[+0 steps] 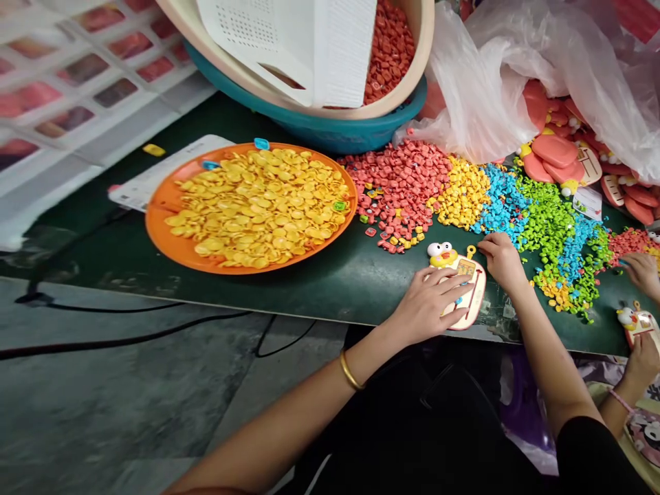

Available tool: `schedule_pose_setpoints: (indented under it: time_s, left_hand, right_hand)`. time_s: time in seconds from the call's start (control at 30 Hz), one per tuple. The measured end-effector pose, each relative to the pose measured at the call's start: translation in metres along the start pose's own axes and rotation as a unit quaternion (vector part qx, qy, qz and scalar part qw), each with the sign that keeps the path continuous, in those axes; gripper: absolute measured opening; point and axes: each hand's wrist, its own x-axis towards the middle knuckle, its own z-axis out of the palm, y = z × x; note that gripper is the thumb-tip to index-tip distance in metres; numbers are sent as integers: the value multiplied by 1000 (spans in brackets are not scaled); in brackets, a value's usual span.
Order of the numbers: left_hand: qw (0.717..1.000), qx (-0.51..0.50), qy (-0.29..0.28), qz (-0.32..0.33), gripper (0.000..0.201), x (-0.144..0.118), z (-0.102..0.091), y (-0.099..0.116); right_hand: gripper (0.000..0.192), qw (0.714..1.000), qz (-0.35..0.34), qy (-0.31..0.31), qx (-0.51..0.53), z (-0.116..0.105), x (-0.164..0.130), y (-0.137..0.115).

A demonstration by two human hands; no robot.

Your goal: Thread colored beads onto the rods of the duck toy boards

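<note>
A cream toy panel with a duck head (477, 297) lies at the table's near edge. It has big white eyes, a red edge and a small yellow loop on top. My left hand (425, 299) lies across it with the fingers stretched and spread, covering much of its face; bits of blue show between them. Just right of the loop, my right hand (502, 260) has its thumb and fingers pinched together. Whatever is in that pinch is too small to make out. Behind it are heaps of small blue pieces (502, 196) and green pieces (546, 213).
An orange tray (159, 230) of yellow pieces stands left, beside red pieces (397, 179) and yellow pieces (461, 192). Nested basins (330, 130) and plastic bags (479, 89) stand behind. At far right another person's hands (642, 354) work on a similar toy. Cables (128, 340) hang at left.
</note>
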Motion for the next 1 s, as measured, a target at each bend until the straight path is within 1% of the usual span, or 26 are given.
schedule_pose_setpoints:
  time_s: [0.03,0.07,0.17,0.23,0.3,0.37,0.43,0.5,0.57,0.7,0.77,0.8,0.87,0.93,0.97,1.0]
  left_hand:
    - [1000,2,2,7,35,0,0,0]
    - [1000,2,8,8,33,0,0,1]
    - [1000,-4,15,-3,33,1,-1,2]
    - [1000,-13,8,-13,35,1,-1,2]
    - [1000,-20,2,-22,36,1,-2,2]
    - [999,-24,0,-33,35,2,-3,2]
    - [999,-27,4,-45,35,3,-2,3]
    - [998,-27,12,-58,34,3,-1,5]
    - [997,-24,22,-72,30,4,1,8]
    - [996,-17,40,-80,21,5,4,11]
    - [996,-12,43,-77,21,5,5,11]
    - [996,-6,43,-74,23,5,5,10]
    - [997,13,37,-61,34,7,5,9]
    - [999,32,16,-27,41,8,4,8]
    - [999,38,3,-6,41,9,4,7]
    - [999,42,-9,12,40,10,4,7]
  right_hand:
    - [26,1000,-8,-17,1,-3,2,1]
    - [25,1000,-12,-20,13,-6,1,-1]
    - [22,994,14,2,109,-11,-21,-17]
    - [18,982,54,24,179,-8,-39,-28]
    - [15,967,111,69,218,1,-51,-35]
    - [15,951,165,117,234,11,-54,-38]
    - [15,941,194,136,240,17,-52,-39]
    - [16,942,200,136,232,17,-52,-42]
    - [16,950,189,132,209,14,-58,-48]
    - [17,975,117,92,166,8,-76,-60]
    - [20,981,84,71,158,6,-77,-56]
    - [22,982,80,76,153,5,-73,-50]
    - [23,980,98,123,122,3,-60,-30]
    - [22,976,122,167,70,0,-42,-6]
    - [22,977,123,167,45,-1,-33,5]
    - [21,982,115,150,25,-1,-26,14]
